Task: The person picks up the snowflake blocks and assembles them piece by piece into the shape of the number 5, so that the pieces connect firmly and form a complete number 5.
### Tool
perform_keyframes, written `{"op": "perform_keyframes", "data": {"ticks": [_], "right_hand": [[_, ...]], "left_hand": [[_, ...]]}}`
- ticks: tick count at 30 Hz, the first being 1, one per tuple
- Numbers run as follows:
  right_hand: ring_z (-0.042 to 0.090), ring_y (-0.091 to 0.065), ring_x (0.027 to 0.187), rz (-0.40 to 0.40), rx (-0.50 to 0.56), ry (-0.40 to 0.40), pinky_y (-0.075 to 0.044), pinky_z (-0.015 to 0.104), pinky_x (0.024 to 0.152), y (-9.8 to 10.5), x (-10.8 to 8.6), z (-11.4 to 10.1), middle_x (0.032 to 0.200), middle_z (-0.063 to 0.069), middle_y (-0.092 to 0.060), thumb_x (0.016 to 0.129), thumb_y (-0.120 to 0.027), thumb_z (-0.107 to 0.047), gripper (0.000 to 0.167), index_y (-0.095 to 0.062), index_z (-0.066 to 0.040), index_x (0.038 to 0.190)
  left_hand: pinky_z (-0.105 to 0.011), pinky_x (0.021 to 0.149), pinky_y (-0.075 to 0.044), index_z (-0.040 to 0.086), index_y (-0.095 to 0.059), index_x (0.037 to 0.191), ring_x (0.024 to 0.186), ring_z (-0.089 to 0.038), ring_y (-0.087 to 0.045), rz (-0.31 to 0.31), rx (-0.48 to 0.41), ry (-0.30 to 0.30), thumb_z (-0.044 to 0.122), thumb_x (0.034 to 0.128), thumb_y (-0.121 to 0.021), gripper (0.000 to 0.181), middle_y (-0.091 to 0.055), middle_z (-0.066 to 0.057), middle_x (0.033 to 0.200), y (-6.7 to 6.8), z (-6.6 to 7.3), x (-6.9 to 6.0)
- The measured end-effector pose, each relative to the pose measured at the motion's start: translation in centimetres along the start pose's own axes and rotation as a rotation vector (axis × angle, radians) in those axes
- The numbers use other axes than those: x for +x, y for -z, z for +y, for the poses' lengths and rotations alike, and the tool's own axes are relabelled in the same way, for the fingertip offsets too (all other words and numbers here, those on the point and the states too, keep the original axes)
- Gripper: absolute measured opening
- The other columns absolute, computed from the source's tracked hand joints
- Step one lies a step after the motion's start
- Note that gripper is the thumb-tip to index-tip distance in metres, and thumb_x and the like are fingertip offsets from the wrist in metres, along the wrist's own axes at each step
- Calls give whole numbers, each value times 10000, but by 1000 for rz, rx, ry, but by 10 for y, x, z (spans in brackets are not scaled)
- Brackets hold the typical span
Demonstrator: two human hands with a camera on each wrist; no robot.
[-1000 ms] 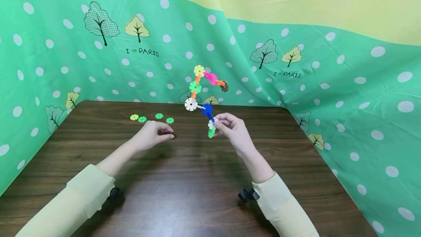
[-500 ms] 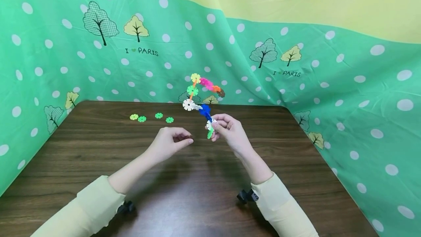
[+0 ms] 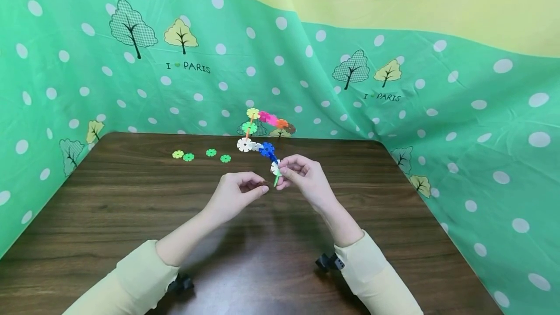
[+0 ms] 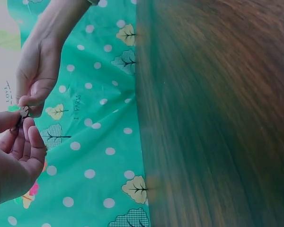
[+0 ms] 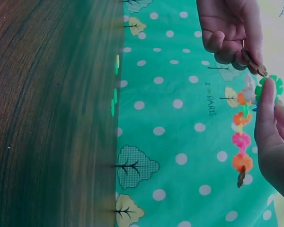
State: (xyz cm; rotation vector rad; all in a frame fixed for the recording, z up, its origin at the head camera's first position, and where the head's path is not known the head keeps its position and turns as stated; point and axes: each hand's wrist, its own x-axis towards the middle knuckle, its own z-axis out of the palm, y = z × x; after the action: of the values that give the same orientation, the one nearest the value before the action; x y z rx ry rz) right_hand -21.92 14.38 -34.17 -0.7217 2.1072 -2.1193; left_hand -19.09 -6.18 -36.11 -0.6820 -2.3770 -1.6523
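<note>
In the head view my right hand [image 3: 308, 179] pinches a chain of interlocking flower-shaped plastic discs near its lower end, by a white disc [image 3: 274, 167] and a green disc [image 3: 276, 180]. From there the chain runs up through blue [image 3: 266, 149], white, orange, green and yellow discs, then bends right through pink and orange to a brown end disc [image 3: 289, 129]. My left hand [image 3: 236, 193] pinches a loose brown disc [image 5: 252, 61], largely hidden by fingers in the head view. In the right wrist view this disc is close to the green one; whether they touch I cannot tell.
One yellow disc [image 3: 178, 154] and several green discs [image 3: 225, 158] lie on the dark wooden table [image 3: 131, 198], left of the hands. Behind the table hangs a green and yellow dotted cloth [image 3: 210, 96].
My left hand has moved right with the brown disc, close to the chain's green end. The chain's upper part has tilted down and left, while my right hand stays nearly in place.
</note>
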Motion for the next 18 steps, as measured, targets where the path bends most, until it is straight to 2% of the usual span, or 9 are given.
{"op": "perform_keyframes", "data": {"ticks": [7, 12, 18], "right_hand": [[216, -696, 730, 0, -5, 13, -566, 386, 755, 2, -2, -1, 929, 83, -709, 888, -637, -75, 254, -640, 121, 1049], [199, -702, 759, -17, 20, 19, -558, 388, 769, 2, -2, 0, 931, 75, -710, 888, -636, -75, 266, -633, 138, 1049], [206, -704, 775, -20, 1, 18, -558, 389, 772, 1, -2, 0, 945, 81, -709, 888, -634, -61, 241, -644, 128, 1037]], "left_hand": [[-281, 589, -561, 23, -716, 946, 606, -128, -636, -40, -117, 73, 148, 835, -726, 167, -701, -57, 747, -4, -1, -3], [-291, 594, -565, 40, -719, 937, 603, -155, -639, -43, -138, 92, 170, 837, -727, 165, -695, -60, 719, -6, 1, -4], [-303, 591, -567, 31, -713, 931, 652, -367, -654, -28, -180, 145, 161, 827, -736, 168, -695, -69, 706, -7, 2, -4]]}}
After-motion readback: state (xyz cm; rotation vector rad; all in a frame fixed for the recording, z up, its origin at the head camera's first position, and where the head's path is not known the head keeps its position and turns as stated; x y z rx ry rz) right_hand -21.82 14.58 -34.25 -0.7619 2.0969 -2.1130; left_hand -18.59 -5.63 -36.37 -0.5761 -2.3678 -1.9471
